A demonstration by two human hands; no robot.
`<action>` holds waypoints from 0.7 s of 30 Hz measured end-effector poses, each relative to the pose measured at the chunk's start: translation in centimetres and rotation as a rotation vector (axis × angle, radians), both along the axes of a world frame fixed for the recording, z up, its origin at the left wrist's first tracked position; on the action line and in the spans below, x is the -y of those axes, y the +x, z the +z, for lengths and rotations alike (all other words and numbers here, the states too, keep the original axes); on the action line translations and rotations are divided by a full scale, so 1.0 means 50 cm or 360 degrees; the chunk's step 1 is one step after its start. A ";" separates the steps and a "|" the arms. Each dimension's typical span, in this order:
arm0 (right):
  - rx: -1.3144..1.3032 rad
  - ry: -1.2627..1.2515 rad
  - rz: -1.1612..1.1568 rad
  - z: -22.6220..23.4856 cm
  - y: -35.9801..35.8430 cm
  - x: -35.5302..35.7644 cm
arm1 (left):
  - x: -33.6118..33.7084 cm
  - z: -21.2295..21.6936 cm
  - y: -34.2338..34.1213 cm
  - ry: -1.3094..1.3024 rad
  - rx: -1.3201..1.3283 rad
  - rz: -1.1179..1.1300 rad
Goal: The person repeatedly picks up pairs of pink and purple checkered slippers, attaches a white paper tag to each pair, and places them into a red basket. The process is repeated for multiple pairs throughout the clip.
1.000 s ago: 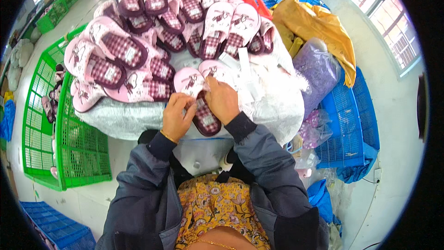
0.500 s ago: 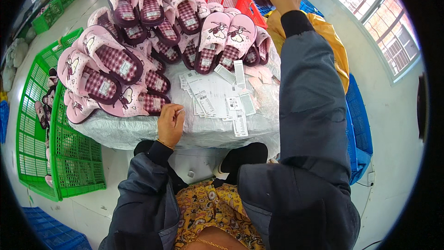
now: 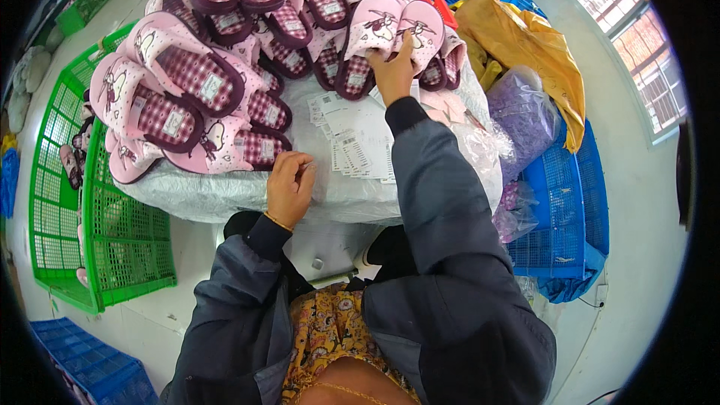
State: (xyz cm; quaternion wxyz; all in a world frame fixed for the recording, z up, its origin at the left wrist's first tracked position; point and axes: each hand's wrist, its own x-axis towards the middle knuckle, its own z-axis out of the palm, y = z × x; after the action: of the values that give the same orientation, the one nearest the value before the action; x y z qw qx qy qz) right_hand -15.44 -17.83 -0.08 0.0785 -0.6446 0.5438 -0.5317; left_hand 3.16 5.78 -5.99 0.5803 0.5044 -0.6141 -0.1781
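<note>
- Pink slipper point(image 3: 420, 30) at the far pile: right hand point(image 3: 394, 75) closes on it; a tug could topple neighbours.
- Left hand point(image 3: 289, 184) rests curled, holding nothing, beside paper tags point(image 3: 360, 142) that could slide off the worktop point(image 3: 330, 195).

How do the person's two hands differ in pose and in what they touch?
The right hand is stretched far forward, gripping a pink slipper in the pile; the left hand stays near the body. The right arm is extended; the left is bent. The left hand is curled on the white plastic cover, beside the paper tags. Both wear dark sleeves.
</note>
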 end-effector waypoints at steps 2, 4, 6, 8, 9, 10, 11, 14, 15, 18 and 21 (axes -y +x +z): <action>0.0223 -0.0150 -0.0103 -0.004 0.020 0.026 | 0.003 0.001 0.000 0.0010 -0.0006 -0.0005; 0.0589 -0.0118 -0.0064 0.034 0.053 0.004 | 0.002 -0.001 0.005 0.0048 -0.0037 -0.0008; 0.0549 -0.0271 -0.0195 0.033 0.050 0.025 | 0.002 -0.001 0.005 0.0052 -0.0062 -0.0006; 0.0581 -0.0375 -0.0210 0.070 0.056 0.009 | 0.005 0.001 0.002 0.0028 -0.0105 0.0016; 0.0768 -0.0459 -0.0039 0.078 0.051 0.012 | 0.006 0.006 -0.005 0.0007 -0.0134 0.0018; 0.0807 -0.0455 0.0049 0.108 0.067 -0.018 | 0.003 0.010 -0.005 -0.0011 -0.0158 0.0046; 0.0846 -0.0450 0.0137 0.136 0.084 -0.051 | -0.002 0.016 -0.004 -0.0029 -0.0183 0.0073; 0.0705 -0.0380 0.0246 0.195 0.107 -0.152 | -0.025 0.062 -0.013 -0.0334 0.0021 0.0135; 0.0571 -0.0378 0.0165 0.205 0.106 -0.189 | -0.028 0.078 -0.021 -0.0461 0.0048 0.0160; 0.0280 -0.0405 0.0165 0.165 0.099 -0.305 | -0.057 0.094 -0.016 -0.0571 0.0238 0.0197; 0.0245 -0.0167 0.0209 0.092 0.085 -0.394 | -0.084 0.106 -0.014 -0.0505 0.0274 0.0080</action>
State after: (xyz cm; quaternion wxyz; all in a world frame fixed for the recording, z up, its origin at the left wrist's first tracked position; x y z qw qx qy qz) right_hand -11.17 1.88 4.54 0.1209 -0.6393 0.4641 -0.6011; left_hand 2.44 9.98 -0.71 0.6021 0.4353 -0.6690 -0.0205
